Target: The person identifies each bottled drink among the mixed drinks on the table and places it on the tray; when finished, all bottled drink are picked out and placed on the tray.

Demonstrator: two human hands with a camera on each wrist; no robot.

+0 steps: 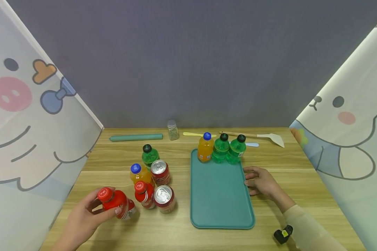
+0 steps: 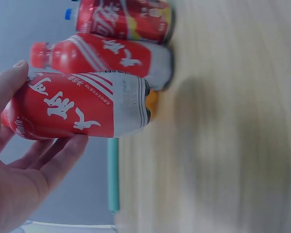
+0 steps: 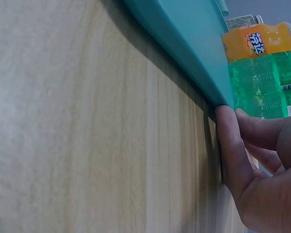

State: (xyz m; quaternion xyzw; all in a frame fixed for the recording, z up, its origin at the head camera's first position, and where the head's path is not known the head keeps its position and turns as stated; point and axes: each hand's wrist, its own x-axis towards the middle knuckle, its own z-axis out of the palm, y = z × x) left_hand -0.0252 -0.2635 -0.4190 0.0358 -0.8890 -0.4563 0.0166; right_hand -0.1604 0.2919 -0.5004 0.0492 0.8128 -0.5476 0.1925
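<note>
My left hand (image 1: 83,218) grips a red cola bottle (image 1: 119,204), thumb on one side and fingers on the other. The bottle leans in the head view; in the left wrist view its base (image 2: 131,104) seems raised off the table. Close by stand another red cola bottle (image 1: 144,195), two red cans (image 1: 164,200), an orange soda bottle (image 1: 141,176) and a green soda bottle (image 1: 150,157). At the right rim of a teal tray (image 1: 221,195), my right hand (image 1: 261,181) pinches the edge with its fingertips (image 3: 228,119).
An orange bottle (image 1: 205,150) and two green bottles (image 1: 220,150) stand at the tray's far end. Along the back lie a teal roll (image 1: 136,137), a small jar (image 1: 172,130), a yellow utensil (image 1: 194,134) and a spatula (image 1: 273,138). A small black object (image 1: 282,234) is near the right sleeve.
</note>
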